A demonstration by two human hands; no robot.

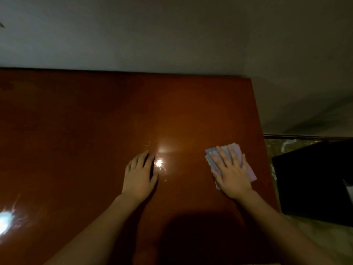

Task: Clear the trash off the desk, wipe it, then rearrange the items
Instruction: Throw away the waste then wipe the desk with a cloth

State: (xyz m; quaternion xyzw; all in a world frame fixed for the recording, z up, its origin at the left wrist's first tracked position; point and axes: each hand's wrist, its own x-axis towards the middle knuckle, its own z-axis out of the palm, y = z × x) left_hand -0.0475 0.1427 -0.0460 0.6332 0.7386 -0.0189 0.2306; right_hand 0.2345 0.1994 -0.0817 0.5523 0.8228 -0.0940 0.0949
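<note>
Cloth [233,158] lay flat near the right edge of the glossy brown bench [95,131], right hand [232,174] pressed on top with fingers [222,157] spread, left hand [140,174] palm-down just beside it, fingers together, dark box [315,180] off the bench's right side

Much of the pale folded cloth [234,150] is covered by the right hand [232,174] spread flat on it, so its full outline cannot be made out. The table [95,131] is cut off by the left and bottom edges. A black object [315,182] beside the table is cropped at the right edge and too dark to be identified.
</note>
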